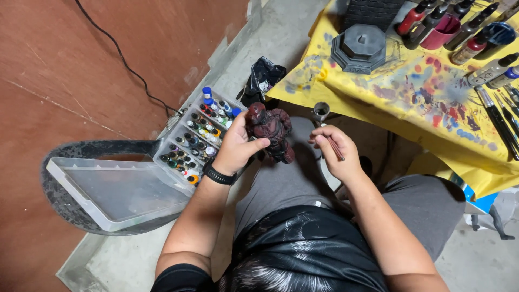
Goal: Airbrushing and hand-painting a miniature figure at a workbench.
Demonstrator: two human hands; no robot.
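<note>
My left hand (236, 147), with a black band on its wrist, grips a dark red figurine (272, 130) and holds it above my lap. My right hand (335, 152) is closed around a thin brown paintbrush (334, 147), held just to the right of the figurine. Whether the brush tip touches the figurine I cannot tell. A small metal cup (320, 111) stands just beyond my right hand.
An open clear plastic case (108, 189) holds several small paint bottles (201, 138) on a stool at left. A paint-stained yellow table cover (411, 92) at right carries a grey octagonal base (360, 47), tall paint bottles (454, 24) and brushes (500, 116). A black bag (262, 78) lies on the floor.
</note>
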